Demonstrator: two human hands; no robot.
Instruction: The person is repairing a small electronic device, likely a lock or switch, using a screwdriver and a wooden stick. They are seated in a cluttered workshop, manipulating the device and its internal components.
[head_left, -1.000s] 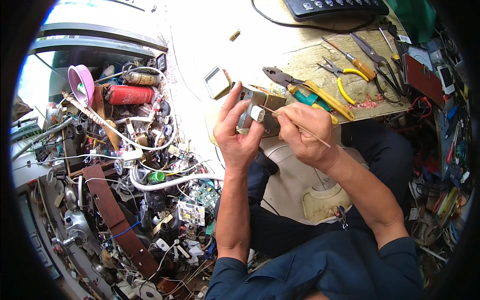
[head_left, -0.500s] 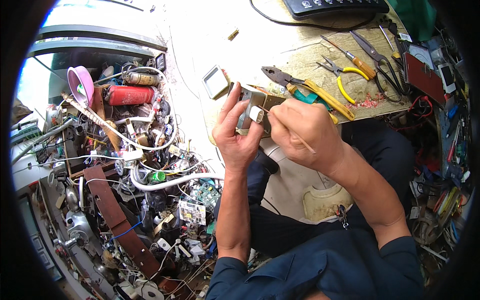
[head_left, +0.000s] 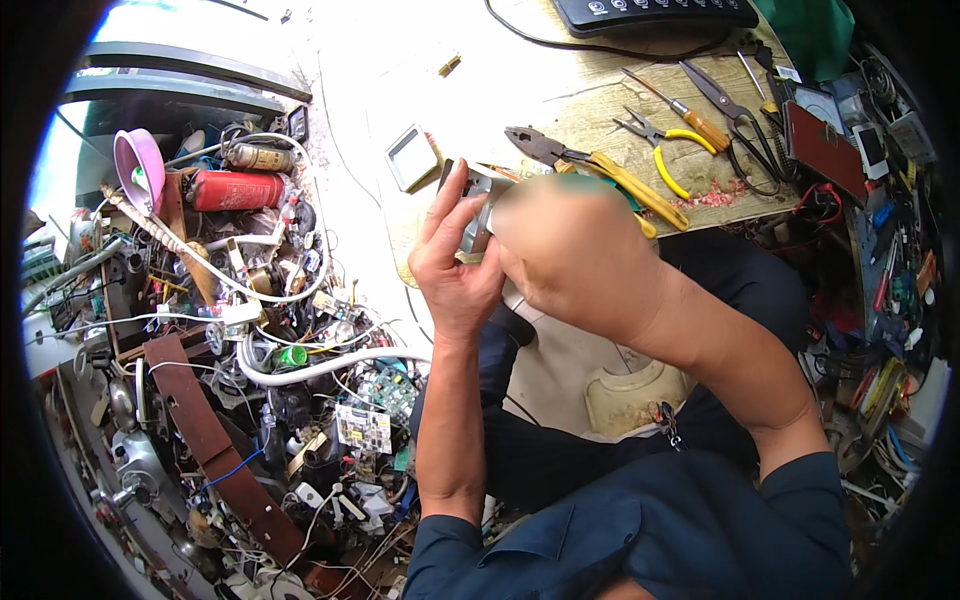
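The grey metal housing [head_left: 474, 238] sits upper centre in the frame, its long axis hidden. The left hand [head_left: 458, 275], fingers part-spread, grips its left side; the blurred right hand [head_left: 580, 245] is close at its right, grasp impossible to tell.

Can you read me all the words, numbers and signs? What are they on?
None can be read clearly.
Red cylinder: pale print, too small to read.
Black panel: row of round pale marks, too small to make out.
Metal part in the left hand: I see no writing.
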